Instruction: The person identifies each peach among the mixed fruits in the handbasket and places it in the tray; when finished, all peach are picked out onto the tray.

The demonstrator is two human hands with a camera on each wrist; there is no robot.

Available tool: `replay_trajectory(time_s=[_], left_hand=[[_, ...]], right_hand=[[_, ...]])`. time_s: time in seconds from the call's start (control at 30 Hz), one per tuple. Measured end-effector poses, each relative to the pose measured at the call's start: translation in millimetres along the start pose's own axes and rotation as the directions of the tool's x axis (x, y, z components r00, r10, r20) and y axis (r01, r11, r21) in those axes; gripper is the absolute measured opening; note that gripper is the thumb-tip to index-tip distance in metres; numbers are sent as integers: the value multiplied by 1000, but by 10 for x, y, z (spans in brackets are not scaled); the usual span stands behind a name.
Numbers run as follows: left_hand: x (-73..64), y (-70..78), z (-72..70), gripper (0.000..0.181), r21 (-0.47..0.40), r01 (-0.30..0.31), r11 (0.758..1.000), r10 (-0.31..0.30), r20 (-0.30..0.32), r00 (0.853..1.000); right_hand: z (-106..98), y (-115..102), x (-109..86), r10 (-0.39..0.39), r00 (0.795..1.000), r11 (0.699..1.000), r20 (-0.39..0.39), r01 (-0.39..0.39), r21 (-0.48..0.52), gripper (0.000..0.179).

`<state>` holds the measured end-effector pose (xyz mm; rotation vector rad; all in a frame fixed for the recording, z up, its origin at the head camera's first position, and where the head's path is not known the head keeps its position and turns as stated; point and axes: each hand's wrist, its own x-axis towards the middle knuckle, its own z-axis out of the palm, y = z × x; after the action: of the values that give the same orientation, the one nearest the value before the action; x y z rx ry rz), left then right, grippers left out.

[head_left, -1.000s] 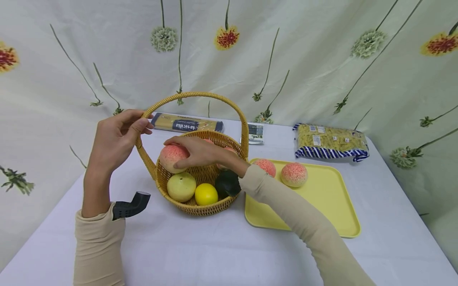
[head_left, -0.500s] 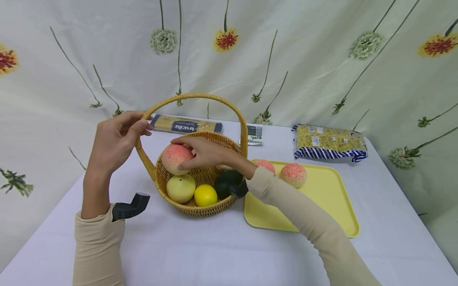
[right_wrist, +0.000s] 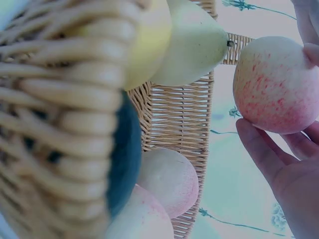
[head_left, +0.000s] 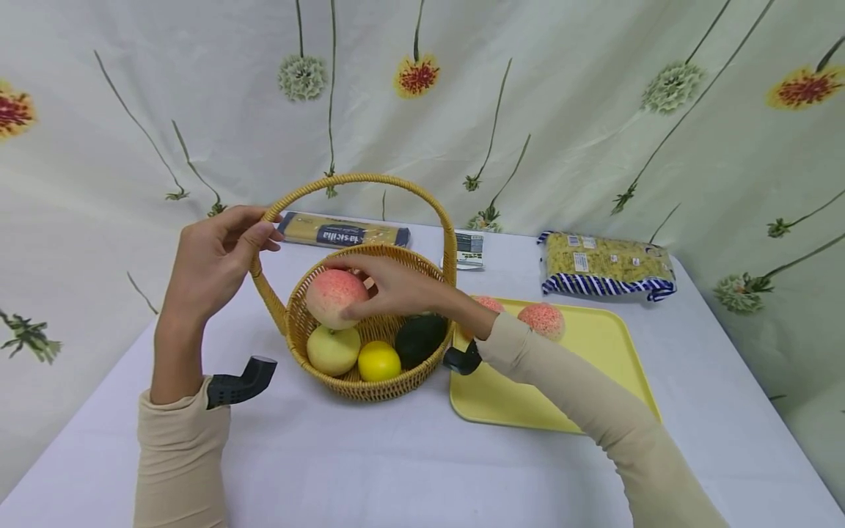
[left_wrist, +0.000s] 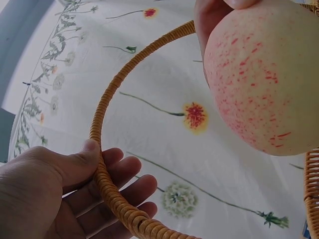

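My left hand [head_left: 211, 264] pinches the handle [head_left: 370, 178] of a wicker basket [head_left: 379, 394] between thumb and fingers; the left wrist view also shows this grip. Above the basket's left half, my right hand [head_left: 396, 286] holds a pink-and-cream peach [head_left: 335, 298], its thumb and fingers around the fruit [right_wrist: 276, 84]. Below that peach in the basket lie a pale green round fruit [head_left: 334, 350], a yellow lemon-like fruit [head_left: 379, 361] and a dark green fruit [head_left: 421, 340]. Further peaches [right_wrist: 169, 181] inside the basket appear in the right wrist view, mostly hidden from the head view.
Right of the basket is a yellow tray [head_left: 594, 345] bearing two peaches [head_left: 541, 320], one partly covered by my right arm. Behind stand a long pasta pack [head_left: 343, 230], a small white-and-grey packet [head_left: 470, 249] and a bag of pasta [head_left: 607, 264].
My right hand has shifted slightly right and nearer with the peach, and its forearm has swung right over the tray. The left hand keeps its place on the handle.
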<state>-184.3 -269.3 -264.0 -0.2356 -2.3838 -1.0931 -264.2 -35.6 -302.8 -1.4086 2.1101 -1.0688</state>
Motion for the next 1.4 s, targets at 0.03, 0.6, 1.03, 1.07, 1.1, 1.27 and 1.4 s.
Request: replay_trajectory(time_s=[0.03,0.6,1.03,1.07,1.1,1.27,1.4], left_hand=[[0,-1,1,26,1,0,1000,0,0,1000],[2,-1,12,27,13,-1,1000,1,-2,1000],[1,-16,1,26,7,-2,1000,3,-5,1000],[0,-17,0,26,5,-3,1000,3,-5,1000],[-1,-18,-1,26,2,-3,1000,3,-5,1000],[-4,-16,5,26,-6,-10,1000,9,-9,1000],[-2,-6,19,25,-1,-14,1000,14,-13,1000]], right_hand=[[0,-3,-21,-1,1000,1000,-2,1,0,71],[-18,68,-285,-55,999,998,3,54,13,63],[-2,123,-391,-13,1000,1000,-6,13,19,66],[0,125,-393,-12,1000,1000,-5,12,19,66],[3,132,-393,-9,1000,1000,-2,9,20,67],[7,140,-399,3,1000,998,1,-3,57,67],[8,148,-394,1,1000,997,-3,-1,78,67]])
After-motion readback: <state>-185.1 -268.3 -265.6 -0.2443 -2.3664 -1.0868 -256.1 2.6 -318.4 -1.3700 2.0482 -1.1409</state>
